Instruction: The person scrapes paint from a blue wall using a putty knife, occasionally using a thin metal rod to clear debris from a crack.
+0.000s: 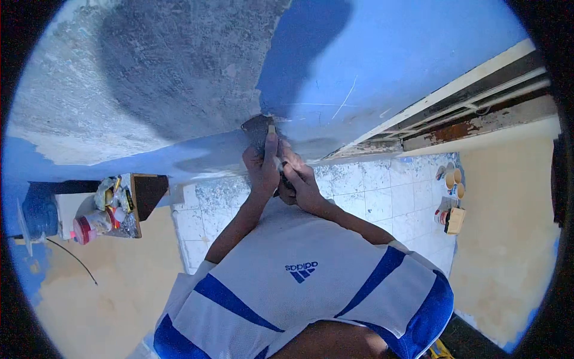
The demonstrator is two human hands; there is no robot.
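A scraper with a broad, flat blade (256,128) meets the wall at the lower edge of the blue paint. My left hand (262,169) is closed on it from the left, thumb stretched along the blade. Closed around the handle from the other side is my right hand (299,178), close against the left. Most of the handle is hidden by my fingers. Left of the blade, the wall shows a bare grey patch (179,66) with a ragged edge. Blue paint (394,54) covers the wall to the right, marked by a few thin white scratches.
At left, a small shelf (141,206) holds jars and packets beside a blue water bottle (40,212). A white frame with bars (466,110) runs along the right. White floor tiles (376,194) carry scattered paint flakes. Cups and tubs (453,179) stand at the right edge.
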